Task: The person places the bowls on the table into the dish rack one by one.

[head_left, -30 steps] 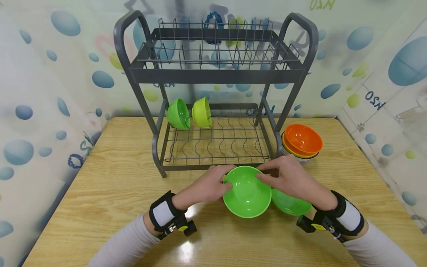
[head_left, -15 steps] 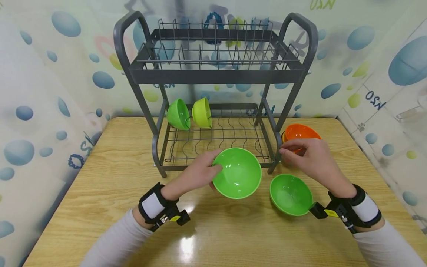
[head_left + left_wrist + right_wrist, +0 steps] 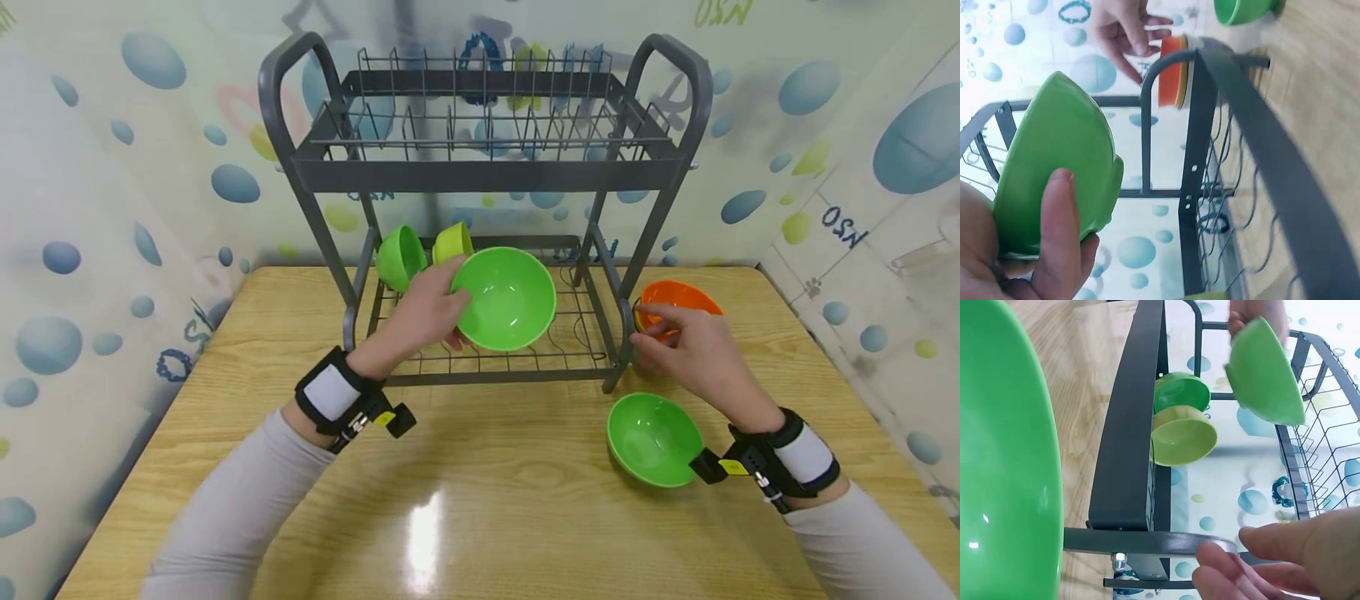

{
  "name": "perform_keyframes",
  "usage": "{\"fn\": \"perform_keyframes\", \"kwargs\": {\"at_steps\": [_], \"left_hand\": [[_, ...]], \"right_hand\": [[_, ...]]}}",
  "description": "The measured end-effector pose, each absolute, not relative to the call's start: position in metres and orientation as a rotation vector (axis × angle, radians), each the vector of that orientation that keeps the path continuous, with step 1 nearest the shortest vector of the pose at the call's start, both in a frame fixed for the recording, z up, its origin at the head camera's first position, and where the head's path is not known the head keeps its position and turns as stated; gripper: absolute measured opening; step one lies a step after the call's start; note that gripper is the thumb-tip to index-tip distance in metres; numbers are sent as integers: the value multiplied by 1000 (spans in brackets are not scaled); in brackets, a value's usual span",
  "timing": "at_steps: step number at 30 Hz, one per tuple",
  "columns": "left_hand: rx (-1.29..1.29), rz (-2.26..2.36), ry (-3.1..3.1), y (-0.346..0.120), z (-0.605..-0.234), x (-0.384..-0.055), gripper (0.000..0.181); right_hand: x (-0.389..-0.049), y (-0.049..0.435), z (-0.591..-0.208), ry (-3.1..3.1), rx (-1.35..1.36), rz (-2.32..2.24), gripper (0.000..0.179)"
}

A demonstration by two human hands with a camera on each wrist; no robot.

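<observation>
My left hand (image 3: 431,308) grips a green bowl (image 3: 508,300) by its left rim. It holds the bowl tilted, hollow side facing me, in front of the lower tier of a dark dish rack (image 3: 487,379). In the left wrist view a finger lies along the green bowl's outside (image 3: 1079,150). My right hand (image 3: 693,354) has its fingers loosely bent at the rack's right side rail, partly covering an orange bowl (image 3: 678,296) behind it. Nothing shows between those fingers in the right wrist view. A second green bowl (image 3: 654,440) sits on the table below my right hand.
Two bowls stand on edge at the lower tier's left, one green (image 3: 401,257), one yellow-green (image 3: 452,243). The orange bowl tops a stack right of the rack. The rack's upper tier (image 3: 487,175) overhangs the lower one. Patterned wall sheeting (image 3: 172,208) encloses the wooden table (image 3: 480,517).
The green bowl in my left hand has moved up and left, from the table's front to the lower tier. My right hand has let go of it and shifted right, toward the orange bowl.
</observation>
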State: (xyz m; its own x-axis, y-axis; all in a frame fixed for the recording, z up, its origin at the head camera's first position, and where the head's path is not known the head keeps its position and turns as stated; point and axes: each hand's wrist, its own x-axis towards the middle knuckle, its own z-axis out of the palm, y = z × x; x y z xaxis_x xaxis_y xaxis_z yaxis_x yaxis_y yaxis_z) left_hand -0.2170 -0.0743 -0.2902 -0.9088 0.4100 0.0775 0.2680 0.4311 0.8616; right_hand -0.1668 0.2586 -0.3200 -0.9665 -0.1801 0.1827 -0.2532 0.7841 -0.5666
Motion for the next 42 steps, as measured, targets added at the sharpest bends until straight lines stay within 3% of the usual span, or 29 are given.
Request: {"fn": "perform_keyframes", "kwargs": {"at_steps": [6,15,21,25,27,30,37,42], "left_hand": [[613,1396,2662,-71,-265,-248,44],[544,1223,2899,-58,-249,-284,65],[763,1013,3174,-52,-255,-301,57],[818,648,3357,-45,-263,-312,31],[787,418,3416,-41,-267,-315,27],[755,161,3470,-34,-273,-318,32],[691,143,3461,-18,-288,-321,53],[676,-140,3563,-9,-297,-326,49]], "right_hand": [[-171,260,-326,-2887,314,943,41],[-174,262,-335,-2920,282,1038,36],[-176,261,-337,-2902,268,1107,38],[-176,261,-338,-2898,263,1157,38],[-176,262,-338,-2901,263,1173,39],[-177,262,-339,-2904,264,1189,39],[-179,260,-339,-2910,271,1192,40],[-180,260,-339,-2917,263,1183,40]]}}
